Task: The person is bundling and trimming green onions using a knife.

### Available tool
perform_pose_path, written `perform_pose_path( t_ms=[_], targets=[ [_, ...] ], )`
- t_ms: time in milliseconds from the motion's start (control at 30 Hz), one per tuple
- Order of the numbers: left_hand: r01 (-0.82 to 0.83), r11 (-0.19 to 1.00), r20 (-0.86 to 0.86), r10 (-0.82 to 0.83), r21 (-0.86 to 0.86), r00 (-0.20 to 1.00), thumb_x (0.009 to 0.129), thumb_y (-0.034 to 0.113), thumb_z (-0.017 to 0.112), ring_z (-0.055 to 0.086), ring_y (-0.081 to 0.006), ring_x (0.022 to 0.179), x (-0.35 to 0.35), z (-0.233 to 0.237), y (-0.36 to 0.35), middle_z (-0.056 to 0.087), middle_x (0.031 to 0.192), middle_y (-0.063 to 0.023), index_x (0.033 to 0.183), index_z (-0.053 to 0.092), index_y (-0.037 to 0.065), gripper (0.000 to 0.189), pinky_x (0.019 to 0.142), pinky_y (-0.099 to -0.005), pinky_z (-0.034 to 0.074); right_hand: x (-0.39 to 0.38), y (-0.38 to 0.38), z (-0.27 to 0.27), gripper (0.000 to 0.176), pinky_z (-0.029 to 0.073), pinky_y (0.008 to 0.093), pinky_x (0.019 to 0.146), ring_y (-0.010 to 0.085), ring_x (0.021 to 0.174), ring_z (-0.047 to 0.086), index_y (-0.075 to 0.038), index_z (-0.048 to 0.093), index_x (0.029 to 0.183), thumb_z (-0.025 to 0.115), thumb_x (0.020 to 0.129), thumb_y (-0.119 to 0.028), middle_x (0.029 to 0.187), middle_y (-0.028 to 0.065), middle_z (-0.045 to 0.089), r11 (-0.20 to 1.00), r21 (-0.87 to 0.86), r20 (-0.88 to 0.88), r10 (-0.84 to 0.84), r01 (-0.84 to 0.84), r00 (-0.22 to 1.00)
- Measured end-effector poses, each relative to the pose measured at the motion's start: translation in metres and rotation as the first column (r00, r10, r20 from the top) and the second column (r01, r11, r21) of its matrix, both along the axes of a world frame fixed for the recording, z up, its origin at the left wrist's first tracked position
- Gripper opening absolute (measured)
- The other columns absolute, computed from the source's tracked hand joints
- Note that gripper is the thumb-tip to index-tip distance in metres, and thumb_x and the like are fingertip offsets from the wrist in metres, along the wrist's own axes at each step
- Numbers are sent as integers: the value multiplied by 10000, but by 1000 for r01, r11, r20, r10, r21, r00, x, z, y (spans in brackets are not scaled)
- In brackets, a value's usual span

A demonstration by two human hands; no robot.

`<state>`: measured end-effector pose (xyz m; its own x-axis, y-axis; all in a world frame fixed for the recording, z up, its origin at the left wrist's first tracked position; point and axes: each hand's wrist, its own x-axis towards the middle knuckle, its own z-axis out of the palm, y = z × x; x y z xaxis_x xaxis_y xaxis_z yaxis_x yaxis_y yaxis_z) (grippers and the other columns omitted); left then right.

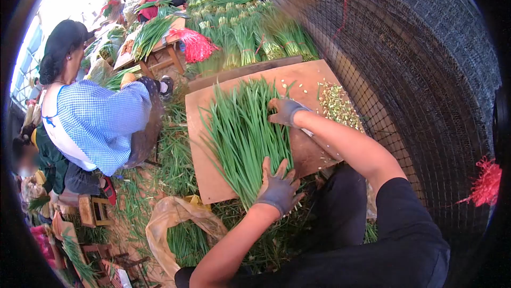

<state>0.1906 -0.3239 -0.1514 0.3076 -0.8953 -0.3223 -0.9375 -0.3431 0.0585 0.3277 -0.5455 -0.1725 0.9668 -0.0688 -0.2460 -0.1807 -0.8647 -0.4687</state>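
Note:
A wide sheaf of long green garlic chives point(247, 134) lies on a brown board point(205, 179) in front of me. My left hand point(278, 189), in a grey fingertip-less glove, rests on the near right edge of the chives with its fingers spread. Gloved the same way, my right hand point(285, 112) touches the upper right side of the sheaf, its fingers bent and apart. Neither hand is closed around the chives. Cut pale stem bits point(338, 106) are heaped at the board's right end, beyond my right forearm.
Black netting point(404, 70) walls off the right side, with red plastic ties point(483, 182) hanging on it. A person in a checked blue top point(101, 112) sits to the left. Tied chive bundles point(245, 38) stand behind the board. An open plastic bag point(159, 224) with greens lies below.

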Motion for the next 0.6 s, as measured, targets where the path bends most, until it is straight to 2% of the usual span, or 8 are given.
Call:
perform_pose_path(
  t_ms=[100, 167, 300, 367, 400, 467, 533, 600],
  targets=[
    [6, 1000, 17, -6, -1, 1000, 991, 523, 354, 172, -334, 1482, -1, -2, 1, 391, 1529, -50, 1413, 499, 236, 530, 1067, -759, -60, 3, -4, -13, 437, 506, 432, 885, 347, 985, 668, -68, 615, 1171, 680, 798, -285, 1011, 200, 696, 998, 60, 95, 7, -12, 995],
    [9, 1000, 27, -9, 3, 1000, 992, 523, 351, 172, -332, 1482, -1, -2, 1, 386, 1533, -47, 1417, 495, 240, 530, 1065, -760, -60, 5, -4, -17, 344, 531, 437, 790, 341, 869, 690, -79, 627, 1137, 646, 831, -234, 928, 179, 705, 928, 338, -86, -133, 154, 987],
    [6, 999, 3, -6, 53, 1000, 996, 525, 336, 145, -325, 1491, 1, 4, -3, 350, 1555, -36, 1434, 472, 242, 539, 1068, -758, -57, 8, -10, -25, 249, 544, 434, 698, 330, 779, 699, -91, 637, 1092, 594, 862, -179, 890, 174, 705, 907, 410, -76, -71, 96, 995],
    [6, 997, -3, -5, 81, 1000, 998, 527, 329, 134, -322, 1493, 0, 4, -4, 337, 1563, -32, 1444, 459, 241, 545, 1068, -758, -57, 1, -12, -19, 222, 546, 432, 656, 316, 750, 702, -109, 631, 1083, 546, 882, -151, 863, 164, 700, 968, -143, 258, 239, -207, 936],
    [6, 995, 6, -7, 98, 1000, 1000, 528, 323, 130, -316, 1495, -1, 2, -4, 332, 1566, -28, 1452, 445, 240, 550, 1072, -755, -55, -3, -10, -12, 222, 546, 432, 656, 316, 750, 702, -109, 631, 1083, 546, 882, -151, 863, 164, 700, 968, -143, 253, 237, -206, 938],
    [9, 994, 16, -11, 112, 1000, 1002, 529, 317, 126, -311, 1496, -1, 0, -6, 328, 1568, -24, 1461, 430, 239, 555, 1075, -751, -53, -6, -6, 4, 254, 548, 448, 670, 330, 780, 700, -146, 611, 1130, 506, 898, -141, 844, 154, 692, 785, -499, 108, 476, -366, 873],
    [-4, 994, 14, 3, 112, 1000, 1003, 531, 308, 132, -296, 1496, -1, -1, -6, 325, 1569, -23, 1485, 388, 222, 578, 1081, -747, -50, -5, -11, 0, 301, 546, 462, 673, 336, 792, 699, -182, 584, 1192, 482, 911, -148, 830, 145, 685, 713, -582, 83, 530, -391, 844],
    [-21, 993, 11, 20, 117, 1000, 1001, 535, 307, 133, -291, 1496, -2, -2, -7, 324, 1569, -24, 1493, 373, 205, 596, 1082, -747, -50, -4, -19, 2, 332, 547, 467, 676, 348, 791, 695, -202, 566, 1247, 473, 930, -163, 852, 152, 688, 752, -578, 276, 546, -318, 791]
  ],
)
